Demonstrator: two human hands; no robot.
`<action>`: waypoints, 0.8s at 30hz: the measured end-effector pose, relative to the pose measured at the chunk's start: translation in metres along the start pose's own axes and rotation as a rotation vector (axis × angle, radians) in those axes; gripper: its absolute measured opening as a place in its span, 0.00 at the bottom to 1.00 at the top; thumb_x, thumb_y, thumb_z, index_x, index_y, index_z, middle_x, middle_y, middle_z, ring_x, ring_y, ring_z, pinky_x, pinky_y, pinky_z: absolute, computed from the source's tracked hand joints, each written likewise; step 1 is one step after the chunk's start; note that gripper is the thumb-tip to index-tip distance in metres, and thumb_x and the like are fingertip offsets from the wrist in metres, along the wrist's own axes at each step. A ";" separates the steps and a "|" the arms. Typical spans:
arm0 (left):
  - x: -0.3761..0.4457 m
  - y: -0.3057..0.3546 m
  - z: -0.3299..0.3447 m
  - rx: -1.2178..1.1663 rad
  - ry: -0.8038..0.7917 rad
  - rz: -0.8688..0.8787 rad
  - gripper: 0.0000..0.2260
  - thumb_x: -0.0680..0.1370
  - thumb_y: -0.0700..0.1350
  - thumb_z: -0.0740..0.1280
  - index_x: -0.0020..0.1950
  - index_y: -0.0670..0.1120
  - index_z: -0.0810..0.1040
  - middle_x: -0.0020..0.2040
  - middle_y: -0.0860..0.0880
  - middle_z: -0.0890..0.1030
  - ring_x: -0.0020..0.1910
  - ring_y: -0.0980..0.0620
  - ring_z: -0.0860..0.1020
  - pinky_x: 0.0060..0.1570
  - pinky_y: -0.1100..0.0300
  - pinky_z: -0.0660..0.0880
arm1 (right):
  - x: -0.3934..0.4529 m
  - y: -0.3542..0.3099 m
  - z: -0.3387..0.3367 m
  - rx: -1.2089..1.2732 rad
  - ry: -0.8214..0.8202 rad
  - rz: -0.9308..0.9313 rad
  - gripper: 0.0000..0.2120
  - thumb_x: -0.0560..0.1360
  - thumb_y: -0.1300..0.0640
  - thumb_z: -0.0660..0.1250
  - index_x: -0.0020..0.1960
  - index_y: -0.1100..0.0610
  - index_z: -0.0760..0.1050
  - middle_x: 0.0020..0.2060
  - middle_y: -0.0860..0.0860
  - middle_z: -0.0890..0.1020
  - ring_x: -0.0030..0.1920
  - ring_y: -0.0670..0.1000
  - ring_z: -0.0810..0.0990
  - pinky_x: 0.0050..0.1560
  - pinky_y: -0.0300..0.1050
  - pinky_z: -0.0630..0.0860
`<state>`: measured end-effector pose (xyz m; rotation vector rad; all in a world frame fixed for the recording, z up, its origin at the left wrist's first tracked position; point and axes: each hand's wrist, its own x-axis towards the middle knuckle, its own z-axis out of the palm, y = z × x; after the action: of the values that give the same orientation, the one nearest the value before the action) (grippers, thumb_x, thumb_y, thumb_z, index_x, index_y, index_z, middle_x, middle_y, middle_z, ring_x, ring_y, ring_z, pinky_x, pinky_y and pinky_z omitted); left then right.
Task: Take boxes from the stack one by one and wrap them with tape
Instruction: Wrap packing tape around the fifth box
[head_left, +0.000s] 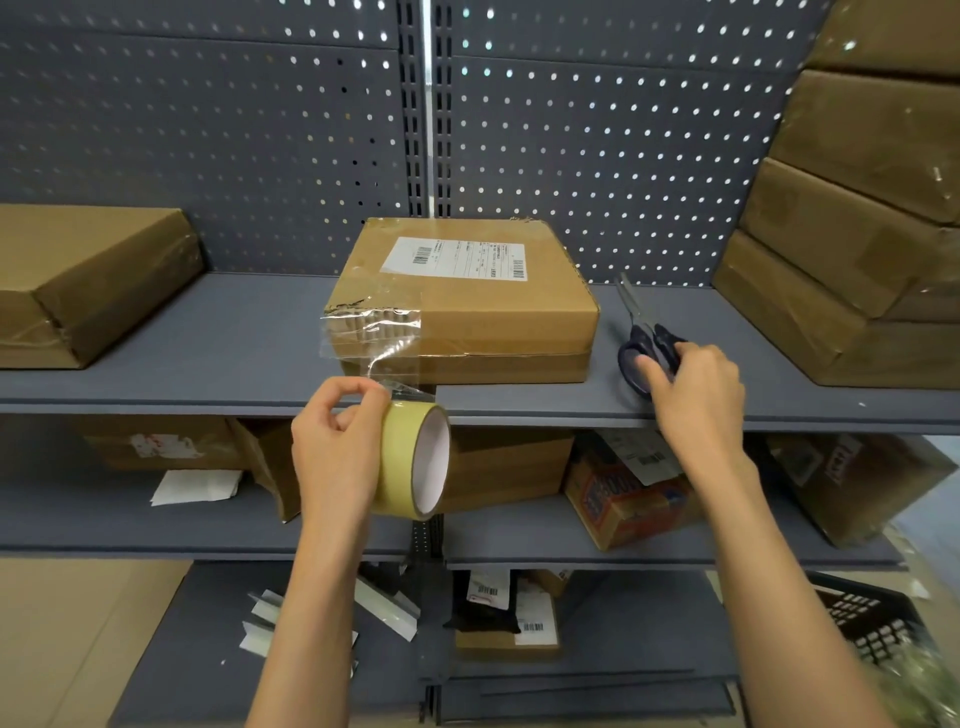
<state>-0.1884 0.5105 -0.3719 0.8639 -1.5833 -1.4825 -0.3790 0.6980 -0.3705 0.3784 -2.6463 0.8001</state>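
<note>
stack of boxes (852, 218), right end of shelf (208, 332), awaiting turns; box (467, 301), mid-shelf, clear strip stuck to its left corner; left hand (337, 441) grips tape roll (415, 457), keeping strip taut; right hand (696, 395) closes on scissors (644, 338), likely for cutting

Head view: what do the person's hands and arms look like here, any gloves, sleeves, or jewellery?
Both are bare. The left hand and right hand wear no gloves, and no rings, watch or wristband show. Both forearms are uncovered from the wrist down to the bottom edge of the frame, so no sleeve is in view. The fingernails look short and unpainted. No markings or tattoos are visible.
</note>
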 end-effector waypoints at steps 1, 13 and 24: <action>-0.001 0.001 0.000 0.002 0.002 0.001 0.02 0.78 0.41 0.66 0.48 0.44 0.78 0.32 0.51 0.74 0.34 0.55 0.72 0.36 0.59 0.69 | -0.001 -0.001 0.001 -0.017 -0.014 0.008 0.17 0.79 0.52 0.63 0.55 0.67 0.76 0.50 0.63 0.78 0.51 0.63 0.76 0.43 0.46 0.65; -0.005 0.005 0.003 0.016 0.013 0.000 0.04 0.77 0.41 0.66 0.44 0.48 0.78 0.31 0.49 0.73 0.32 0.55 0.71 0.35 0.60 0.69 | -0.004 -0.011 0.012 -0.102 -0.102 0.040 0.14 0.78 0.57 0.66 0.57 0.66 0.77 0.50 0.62 0.80 0.52 0.61 0.77 0.43 0.46 0.70; -0.015 0.009 0.010 0.010 -0.006 -0.033 0.03 0.77 0.45 0.67 0.44 0.48 0.79 0.39 0.50 0.78 0.39 0.56 0.76 0.39 0.59 0.70 | -0.005 -0.008 0.005 -0.162 -0.143 -0.067 0.16 0.79 0.53 0.63 0.56 0.66 0.76 0.51 0.61 0.76 0.54 0.61 0.74 0.45 0.49 0.70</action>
<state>-0.1898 0.5290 -0.3646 0.8960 -1.5891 -1.5025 -0.3734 0.6899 -0.3723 0.4949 -2.7897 0.5515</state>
